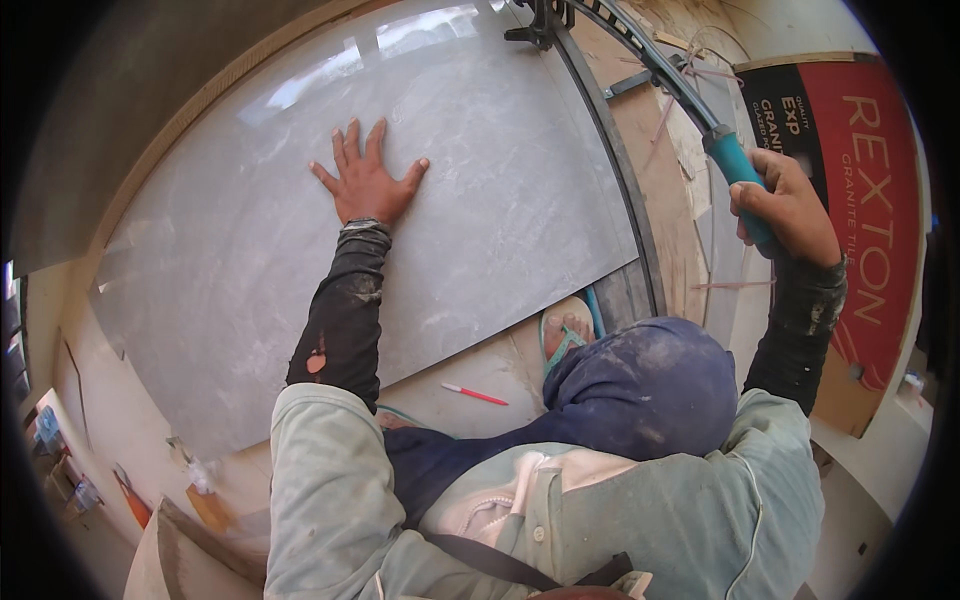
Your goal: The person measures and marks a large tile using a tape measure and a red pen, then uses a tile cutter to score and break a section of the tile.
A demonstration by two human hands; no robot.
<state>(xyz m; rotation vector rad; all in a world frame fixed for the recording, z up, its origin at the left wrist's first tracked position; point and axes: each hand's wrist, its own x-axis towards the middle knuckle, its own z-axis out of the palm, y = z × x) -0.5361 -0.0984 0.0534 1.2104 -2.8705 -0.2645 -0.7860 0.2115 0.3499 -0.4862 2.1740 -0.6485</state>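
Note:
A large glossy grey tile (500, 190) fills the left and middle of the head view. My left hand (370, 184) lies flat on it with the fingers spread. At the upper right my right hand (796, 208) is wrapped round the teal grip of a tile cutter handle (733, 160). The dark lever runs up and left from that grip, toward the black cutter carriage (541, 28) at the far edge. A dark rail (612, 155) passes under the carriage, along the tile's right side.
A red pen (474, 394) lies on the floor near my knees. My sandalled foot (567, 332) is close to the tile's near right corner. Wooden boards (655, 190) lie right of the rail, and a red and black tile carton (868, 190) stands at the far right.

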